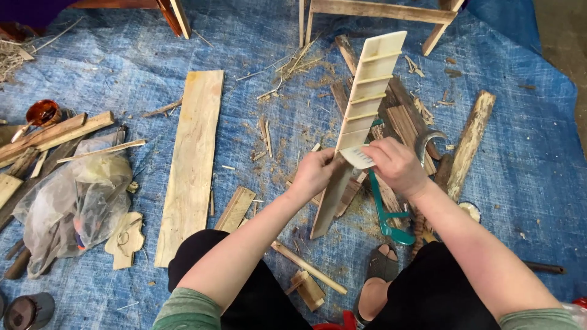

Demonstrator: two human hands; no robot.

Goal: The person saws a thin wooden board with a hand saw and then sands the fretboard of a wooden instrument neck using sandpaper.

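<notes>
A person seated over a blue tarp (257, 55) holds a long, pale wooden piece with crosswise slats (367, 91) tilted up and away from the body, its pointed near end resting among scraps near the knees. The left hand (315, 172) is closed around the piece at its middle; the right hand (394, 165) presses a small pale sheet (358, 157) — folded, apparently abrasive paper — against the piece's right edge, fingers clamped on it.

Just right of the hands lie a curved metal blade (425, 142) and a green-framed saw (388, 220), partly under the right forearm. A wide plank (192, 159) lies flat to the left, well apart from the hands, with a crumpled clear plastic bag (73, 201) farther left. A weathered wooden post (469, 140) lies at right, and wood offcuts and shavings litter the tarp between them.
</notes>
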